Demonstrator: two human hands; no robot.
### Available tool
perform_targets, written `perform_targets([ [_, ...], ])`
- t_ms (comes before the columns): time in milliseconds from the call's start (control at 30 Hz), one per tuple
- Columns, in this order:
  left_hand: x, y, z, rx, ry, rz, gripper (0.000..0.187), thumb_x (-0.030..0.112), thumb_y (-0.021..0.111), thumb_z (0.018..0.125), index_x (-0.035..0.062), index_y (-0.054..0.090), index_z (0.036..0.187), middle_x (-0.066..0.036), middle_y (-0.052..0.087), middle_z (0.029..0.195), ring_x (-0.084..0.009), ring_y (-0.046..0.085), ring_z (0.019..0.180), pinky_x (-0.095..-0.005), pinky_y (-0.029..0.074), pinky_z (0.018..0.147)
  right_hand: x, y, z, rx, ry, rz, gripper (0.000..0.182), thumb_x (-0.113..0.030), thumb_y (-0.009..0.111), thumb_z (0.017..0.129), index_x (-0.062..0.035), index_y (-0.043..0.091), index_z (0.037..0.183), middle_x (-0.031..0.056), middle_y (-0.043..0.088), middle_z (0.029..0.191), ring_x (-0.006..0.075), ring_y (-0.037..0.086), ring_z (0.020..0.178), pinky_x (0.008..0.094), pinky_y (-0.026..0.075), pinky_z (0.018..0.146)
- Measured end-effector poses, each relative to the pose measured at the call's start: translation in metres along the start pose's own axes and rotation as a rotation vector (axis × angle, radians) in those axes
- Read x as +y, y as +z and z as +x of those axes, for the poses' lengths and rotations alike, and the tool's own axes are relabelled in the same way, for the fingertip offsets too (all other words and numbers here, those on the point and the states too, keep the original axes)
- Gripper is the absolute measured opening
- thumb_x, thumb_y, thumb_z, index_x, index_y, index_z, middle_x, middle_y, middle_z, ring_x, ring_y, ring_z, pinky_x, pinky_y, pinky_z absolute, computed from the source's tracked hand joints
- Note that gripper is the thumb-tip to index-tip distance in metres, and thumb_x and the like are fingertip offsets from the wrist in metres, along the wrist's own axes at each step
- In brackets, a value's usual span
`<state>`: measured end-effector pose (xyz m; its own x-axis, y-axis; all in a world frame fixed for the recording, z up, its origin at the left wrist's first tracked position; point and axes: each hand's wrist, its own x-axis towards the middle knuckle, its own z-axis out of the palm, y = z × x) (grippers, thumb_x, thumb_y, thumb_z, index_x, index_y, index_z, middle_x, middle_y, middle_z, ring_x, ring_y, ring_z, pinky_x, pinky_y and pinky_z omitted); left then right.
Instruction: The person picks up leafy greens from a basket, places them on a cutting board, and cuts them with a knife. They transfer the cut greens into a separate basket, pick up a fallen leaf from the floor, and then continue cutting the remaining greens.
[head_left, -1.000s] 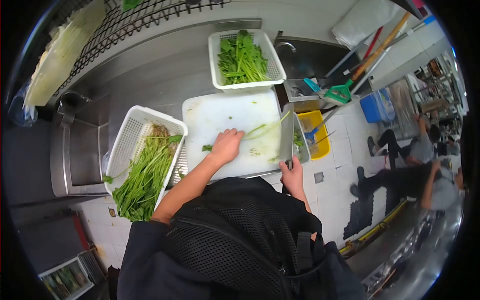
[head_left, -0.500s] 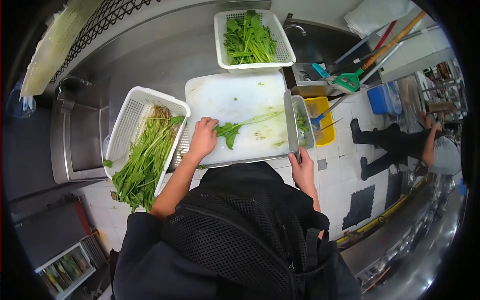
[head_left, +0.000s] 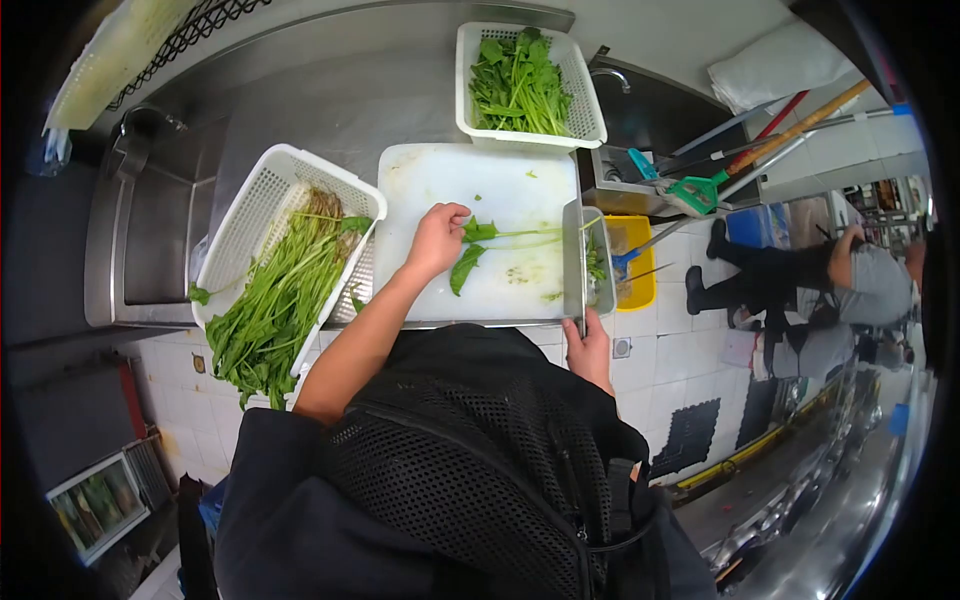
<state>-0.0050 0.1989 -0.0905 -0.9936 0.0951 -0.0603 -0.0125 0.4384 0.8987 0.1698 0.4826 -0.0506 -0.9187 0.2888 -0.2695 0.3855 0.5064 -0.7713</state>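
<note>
A white cutting board [head_left: 410,180] lies on the steel counter with leafy green stalks [head_left: 482,231] across it, leaves to the left and stems to the right. My left hand [head_left: 436,243] is above the board, fingers curled together at the leaf tips and closed on one leaf, as far as I can see. My right hand [head_left: 589,352] grips the handle of a cleaver [head_left: 573,255]. Its broad blade stands upright along the board's right edge, over the stem ends. Another leaf [head_left: 463,270] rests on the board below my left hand.
A white basket [head_left: 232,225] of long rooted greens stands left; another basket [head_left: 467,85] of greens stands behind the board. Right of the cleaver are a clear tub [head_left: 606,285] and a yellow bin [head_left: 640,290]. Long-handled tools [head_left: 790,130] lean right. Another person [head_left: 800,265] stands beyond.
My left hand has shifted up and right, its fingers more curled. One leaf now lies apart from the other, higher on the board. My right hand still holds the cleaver at the board's right edge.
</note>
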Motion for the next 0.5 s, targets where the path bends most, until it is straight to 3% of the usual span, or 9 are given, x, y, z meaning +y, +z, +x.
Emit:
perform_targets([
  [100, 0.003, 0.020, 0.012, -0.027, 0.040, 0.011, 0.033, -0.008, 0.062, 0.083, 0.0011, 0.070, 0.114, -0.013, 0.064, 0.105, -0.0214, 0.064, 0.091, -0.0322, 0.054, 0.086, 0.007, 0.012, -0.007, -0.018, 0.040, 0.031, 0.036, -0.018, 0.067, 0.097, 0.0011, 0.061, 0.127, 0.0244, 0.072, 0.094, 0.0338, 0.070, 0.085, 0.0415, 0.052, 0.078],
  [167, 0.000, 0.031, 0.012, -0.054, 0.041, 0.033, 0.031, -0.008, 0.063, 0.083, 0.0011, 0.070, 0.113, -0.013, 0.064, 0.106, -0.0235, 0.064, 0.093, -0.0327, 0.054, 0.086, -0.007, 0.017, -0.017, 0.006, 0.058, 0.155, 0.032, -0.009, 0.068, 0.097, 0.0026, 0.061, 0.126, 0.0043, 0.063, 0.080, 0.0099, 0.053, 0.072, 0.0282, 0.046, 0.065],
  [200, 0.003, 0.034, 0.009, -0.072, 0.034, 0.053, 0.030, -0.007, 0.064, 0.083, 0.0012, 0.070, 0.111, -0.013, 0.063, 0.108, -0.0256, 0.064, 0.095, -0.0331, 0.053, 0.086, -0.007, 0.018, -0.019, 0.030, 0.062, 0.185, 0.031, -0.008, 0.068, 0.096, 0.0032, 0.061, 0.125, 0.0024, 0.061, 0.079, 0.0072, 0.050, 0.073, 0.0267, 0.043, 0.064],
  [333, 0.014, 0.029, -0.016, -0.023, 0.168, 0.140, 0.023, -0.001, 0.069, 0.082, 0.0038, 0.071, 0.104, -0.014, 0.060, 0.118, -0.0325, 0.057, 0.113, -0.0418, 0.048, 0.097, 0.010, 0.013, -0.022, 0.175, -0.081, 0.152, 0.031, -0.010, 0.068, 0.097, 0.0024, 0.061, 0.125, 0.0014, 0.059, 0.076, 0.0080, 0.050, 0.067, 0.0271, 0.043, 0.059],
  [400, 0.022, 0.023, -0.030, -0.049, 0.260, 0.412, 0.016, 0.008, 0.073, 0.081, 0.0075, 0.071, 0.098, -0.015, 0.052, 0.136, -0.0379, 0.044, 0.132, -0.0496, 0.038, 0.105, 0.011, 0.001, -0.018, 0.147, 0.073, 0.178, 0.034, -0.014, 0.067, 0.097, 0.0013, 0.060, 0.127, 0.0163, 0.069, 0.087, 0.0215, 0.063, 0.076, 0.0342, 0.051, 0.073],
  [500, 0.003, 0.025, -0.036, -0.022, 0.376, 0.564, 0.013, 0.012, 0.073, 0.082, 0.0096, 0.071, 0.095, -0.016, 0.045, 0.147, -0.0410, 0.035, 0.141, -0.0554, 0.033, 0.107, 0.011, -0.008, -0.011, 0.166, 0.056, 0.208, 0.034, -0.014, 0.067, 0.097, 0.0016, 0.060, 0.127, 0.0172, 0.070, 0.088, 0.0210, 0.062, 0.077, 0.0343, 0.051, 0.074],
])
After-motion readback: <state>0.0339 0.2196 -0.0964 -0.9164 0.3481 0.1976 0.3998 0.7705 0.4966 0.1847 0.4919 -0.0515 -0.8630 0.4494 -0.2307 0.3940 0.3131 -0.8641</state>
